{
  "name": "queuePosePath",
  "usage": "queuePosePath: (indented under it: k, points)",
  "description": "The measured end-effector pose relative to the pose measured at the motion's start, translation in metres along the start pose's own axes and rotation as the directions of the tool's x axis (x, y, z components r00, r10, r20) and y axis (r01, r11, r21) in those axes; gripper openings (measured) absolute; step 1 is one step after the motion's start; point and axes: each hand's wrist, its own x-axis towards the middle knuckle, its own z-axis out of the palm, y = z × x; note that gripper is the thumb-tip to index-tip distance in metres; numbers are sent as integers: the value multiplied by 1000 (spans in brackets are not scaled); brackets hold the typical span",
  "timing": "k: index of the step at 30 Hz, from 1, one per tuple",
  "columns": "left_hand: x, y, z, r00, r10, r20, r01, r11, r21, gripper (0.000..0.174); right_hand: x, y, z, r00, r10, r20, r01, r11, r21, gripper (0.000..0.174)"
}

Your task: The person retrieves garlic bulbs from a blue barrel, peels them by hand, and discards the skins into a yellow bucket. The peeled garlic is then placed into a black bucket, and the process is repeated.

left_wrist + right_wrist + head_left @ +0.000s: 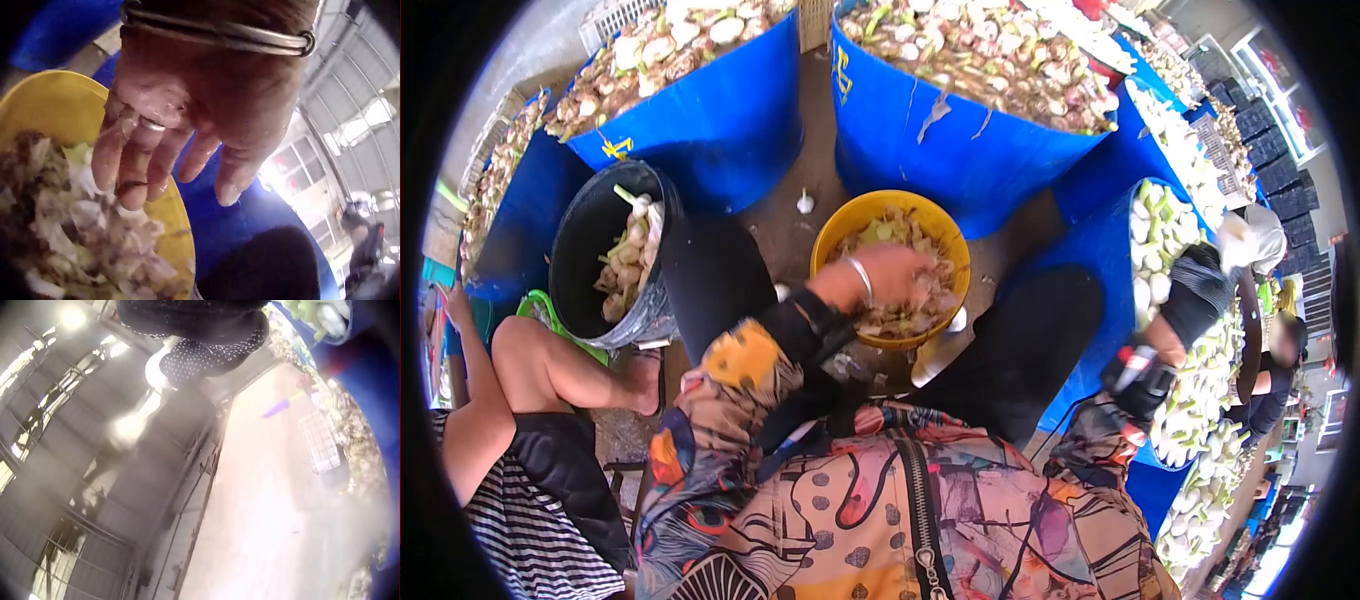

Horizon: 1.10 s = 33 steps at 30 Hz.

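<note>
My bare left hand (pixel 890 277), a bracelet at its wrist, is over the yellow bucket (pixel 828 225) of garlic skins and trimmings (pixel 900 322). In the left wrist view, this wet left hand (pixel 187 119) has loosely bent, spread fingers with nothing between them; a ring shows on one. Out to the right, my right hand (pixel 1200 283), in a dark dotted glove, is raised over a blue tub of trimmed garlic (pixel 1155 220). A blurred white shape (pixel 1236 243) shows at its fingertips; I cannot tell whether it is held. The right wrist view shows the dotted glove (pixel 209 356) from below.
Large blue tubs (pixel 970 150) heaped with garlic stand ahead. A black bucket (pixel 570 265) with garlic bulbs is at left, beside a seated person's leg (pixel 565 365). One loose bulb (pixel 805 202) lies on the floor. Another person (pixel 1280 370) is at far right.
</note>
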Motion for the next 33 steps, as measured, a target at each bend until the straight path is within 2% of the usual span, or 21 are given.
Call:
queuePosePath:
  k: [2,4,5,6,7,8,9,10,11,12,13,15,16,17,19,21,25,28,30,32,33]
  points:
    - [8,-44,-7,972,-181,153,234,832,-504,30,-6,10,21,992,-127,3,123,960,-252,27]
    - [6,-81,-29,871,-476,119,413,581,-701,19,-9,1,42,930,-334,-150,273,905,-327,29]
    - [10,-108,-32,795,-607,-18,354,487,-799,15,-11,-5,52,874,-435,-217,338,865,-371,29]
    - [14,-131,-40,713,-686,-147,202,401,-894,11,-15,-28,33,899,-344,-272,355,935,-11,26]
    - [18,-130,-56,583,-792,-181,63,267,-962,8,-18,-51,14,913,-250,-323,360,865,349,24]
    - [21,-135,-71,478,-842,-251,67,319,-945,5,-21,-85,-30,967,-154,-201,253,579,775,21]
    - [23,-153,-77,448,-849,-280,150,380,-913,5,-24,-120,-74,996,-54,-74,81,133,988,21]
    - [23,-177,-79,417,-854,-311,231,431,-872,5,-26,-141,-80,994,-111,-5,-10,-142,990,19]
    - [26,-200,-79,385,-856,-345,311,472,-825,6,-25,-156,-86,978,-210,-13,-40,-247,968,20]
    - [27,-215,-75,386,-855,-347,378,489,-786,6,-22,-165,-82,916,-388,98,-273,-426,863,20]
    - [31,-267,-56,410,-825,-388,497,559,-664,8,-22,-174,-78,804,-574,153,-506,-529,681,20]
    - [32,-273,-45,424,-764,-487,688,621,-375,15,-27,-191,-84,739,-651,175,-574,-472,669,33]
    - [36,-291,-30,497,-729,-471,721,649,-243,17,-25,-192,-89,707,-675,211,-607,-426,671,33]
    - [41,-307,-12,571,-694,-439,733,672,-109,20,-23,-189,-92,674,-695,251,-637,-375,673,33]
    - [51,-312,8,591,-756,-282,778,626,-48,25,-25,-189,-85,654,-706,269,-690,-413,595,31]
    - [65,-313,27,489,-828,-272,859,512,-14,27,-26,-194,-76,670,-673,314,-695,-420,584,29]
    - [76,-344,61,390,-821,-416,910,413,38,25,-25,-208,-62,766,-578,283,-526,-308,793,25]
    - [74,-380,76,437,-859,-267,887,460,-29,19,-21,-223,-60,739,-610,286,-542,-286,790,24]
    - [71,-396,88,420,-848,-324,868,480,-131,20,-20,-231,-62,713,-636,294,-569,-281,772,23]
    - [71,-383,79,355,-913,-200,922,377,-84,23,-20,-236,-65,697,-657,288,-581,-281,764,23]
    - [72,-386,87,361,-912,-196,918,385,-99,23,-19,-236,-67,687,-668,286,-588,-279,759,22]
